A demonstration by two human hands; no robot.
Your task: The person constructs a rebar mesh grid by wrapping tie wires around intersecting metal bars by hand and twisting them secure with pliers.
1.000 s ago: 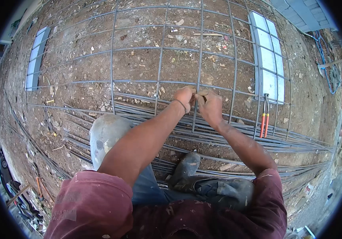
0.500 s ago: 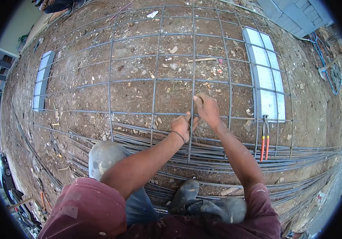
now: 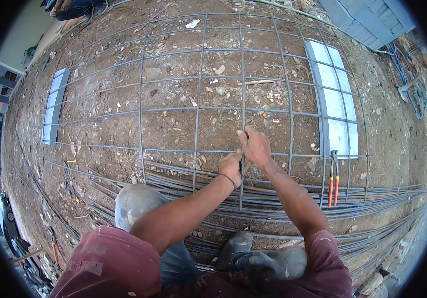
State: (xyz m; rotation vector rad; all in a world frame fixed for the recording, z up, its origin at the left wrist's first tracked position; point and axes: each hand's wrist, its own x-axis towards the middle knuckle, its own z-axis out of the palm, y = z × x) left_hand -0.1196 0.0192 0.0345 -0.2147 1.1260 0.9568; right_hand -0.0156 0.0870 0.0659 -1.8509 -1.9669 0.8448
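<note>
A grid of steel rebar (image 3: 197, 116) lies over the ground, its bars crossing at right angles. Both hands are at one crossing on the near edge of the grid. My left hand (image 3: 231, 167) is closed, its fingers pressed together against the lengthwise bar just below the crossing. Slightly above and to the right, my right hand (image 3: 256, 147) is also closed, thumb and fingers bunched at the same bar. Whatever is between the fingers is too small or hidden to make out. Pincers with orange-red handles (image 3: 333, 186) rest on the bars to the right.
Light-coloured blocks lie under the grid at the right (image 3: 336, 107) and left (image 3: 56, 107). Loose rebar rods (image 3: 283, 201) are bundled along the near side, by my knees. Blue hose or cable (image 3: 403, 74) lies far right. Another person's hand (image 3: 65, 6) shows at top left.
The view has shifted a little, so the grid appears lower. My right hand has moved slightly left and towards me, closer to my left hand, which stays at the crossing.
</note>
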